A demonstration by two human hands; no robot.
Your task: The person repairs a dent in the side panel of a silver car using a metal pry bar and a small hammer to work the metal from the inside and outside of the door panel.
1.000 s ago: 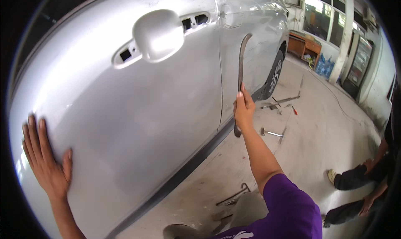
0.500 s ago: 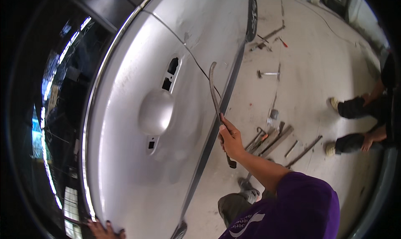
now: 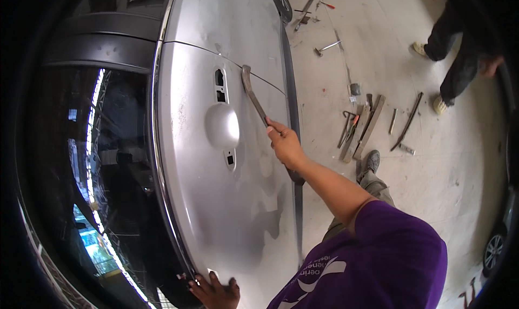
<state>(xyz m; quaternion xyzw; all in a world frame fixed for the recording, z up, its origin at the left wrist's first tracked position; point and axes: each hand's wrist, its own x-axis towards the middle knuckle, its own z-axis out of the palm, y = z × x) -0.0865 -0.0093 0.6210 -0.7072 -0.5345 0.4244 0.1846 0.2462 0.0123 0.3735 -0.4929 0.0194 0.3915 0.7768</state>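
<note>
Head view: right hand holds a bent bar over a silver door

The right hand's fingers wrap the bar below its middle, thumb pressed against it. In this view the bar slants beside the round handle recess, its tip overlapping the panel seam; whether it touches the metal cannot be told. The left hand, fingers spread, appears to rest near the door's upper edge, beside the dark window, with nothing visible in its grasp.

The step in hand looks like lining the bar up against the panel. The next move seems to call for a firm wrist and close control of the tip near the seam. A hammer lies well apart on the floor.
</note>
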